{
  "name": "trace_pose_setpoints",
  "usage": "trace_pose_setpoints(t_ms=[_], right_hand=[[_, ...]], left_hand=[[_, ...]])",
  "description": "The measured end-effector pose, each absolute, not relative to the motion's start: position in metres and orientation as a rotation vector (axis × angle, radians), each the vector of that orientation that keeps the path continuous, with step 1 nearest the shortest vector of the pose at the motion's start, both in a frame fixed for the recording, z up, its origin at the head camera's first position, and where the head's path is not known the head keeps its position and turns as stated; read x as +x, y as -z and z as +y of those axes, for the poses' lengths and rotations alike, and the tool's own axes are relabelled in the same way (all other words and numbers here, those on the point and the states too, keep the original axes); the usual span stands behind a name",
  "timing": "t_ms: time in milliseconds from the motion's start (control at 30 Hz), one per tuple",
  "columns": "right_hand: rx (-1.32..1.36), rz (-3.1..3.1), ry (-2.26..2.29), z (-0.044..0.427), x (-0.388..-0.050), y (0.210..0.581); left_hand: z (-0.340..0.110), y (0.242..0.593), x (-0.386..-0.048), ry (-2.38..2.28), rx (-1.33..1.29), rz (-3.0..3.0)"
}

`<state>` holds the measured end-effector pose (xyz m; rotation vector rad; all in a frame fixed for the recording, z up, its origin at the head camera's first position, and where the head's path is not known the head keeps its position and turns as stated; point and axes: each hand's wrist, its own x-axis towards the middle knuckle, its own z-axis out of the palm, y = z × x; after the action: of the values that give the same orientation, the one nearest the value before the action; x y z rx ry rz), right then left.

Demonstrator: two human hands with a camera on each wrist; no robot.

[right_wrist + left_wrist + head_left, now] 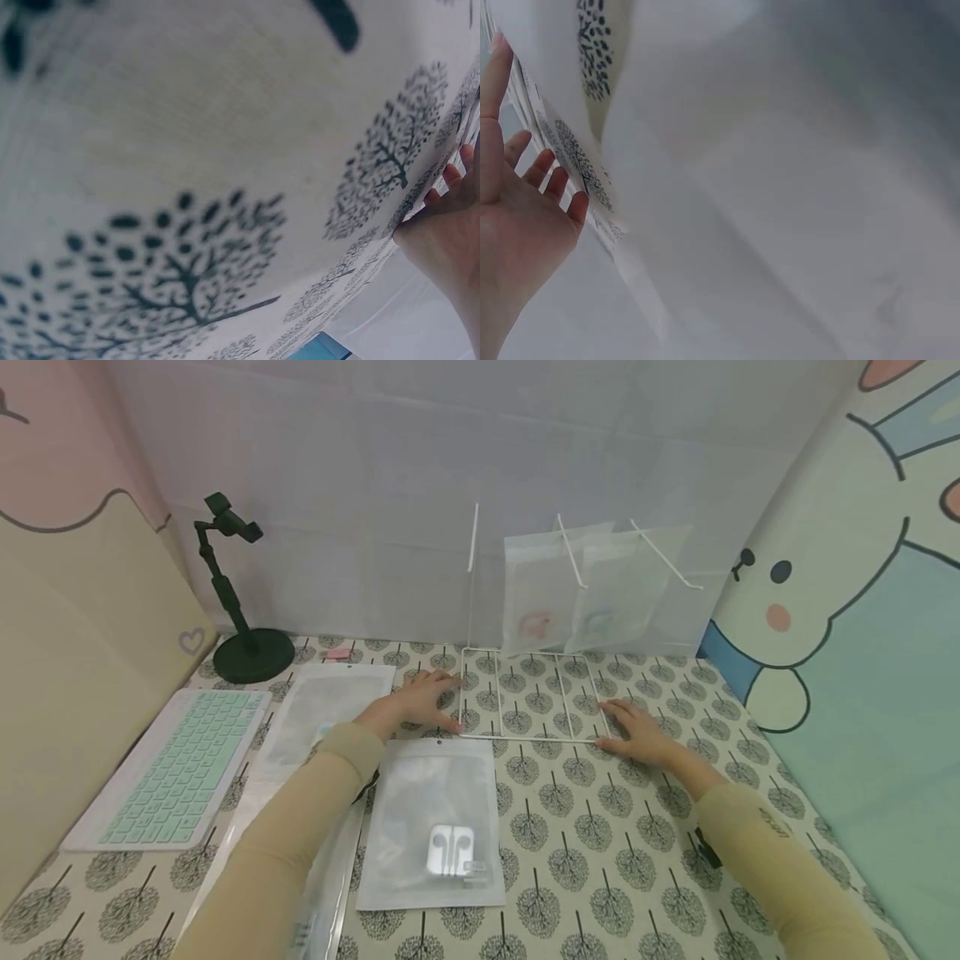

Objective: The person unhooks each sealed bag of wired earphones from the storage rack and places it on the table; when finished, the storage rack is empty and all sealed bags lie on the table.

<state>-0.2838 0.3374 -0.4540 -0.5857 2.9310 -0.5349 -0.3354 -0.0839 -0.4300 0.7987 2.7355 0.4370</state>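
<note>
A white wire rack (525, 738) stands toward the back of the cloth-covered table, with several prongs sticking out at the top. From two prongs hang translucent pouches, one with something pink inside (528, 568) and one with something light blue (622, 577). My left hand (422, 700) touches the left side of the rack's base, thumb and fingers spread. At the base's right side, my right hand (641, 735) rests with fingertips against the wire. In the left wrist view the left hand (529, 210) has extended fingers; the right wrist view shows the right hand (446, 232) only partly.
A pouch with white earphones (420, 785) lies in front of the rack. More pouches (330, 689) lie under my left forearm. Farther left are a mint-keyed keyboard (180, 768), a dark stand with a jointed arm (253, 656) and a small pink block (337, 654).
</note>
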Motion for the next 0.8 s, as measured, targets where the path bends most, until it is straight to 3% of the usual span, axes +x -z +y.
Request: trace_pose_setpoints(t_ms=[800], right_hand=[[-0.565, 2.884, 0.687, 0.312, -0.279, 0.423]], left_hand=[[-0.085, 0.432, -0.331, -0.401, 0.772, 2.749]])
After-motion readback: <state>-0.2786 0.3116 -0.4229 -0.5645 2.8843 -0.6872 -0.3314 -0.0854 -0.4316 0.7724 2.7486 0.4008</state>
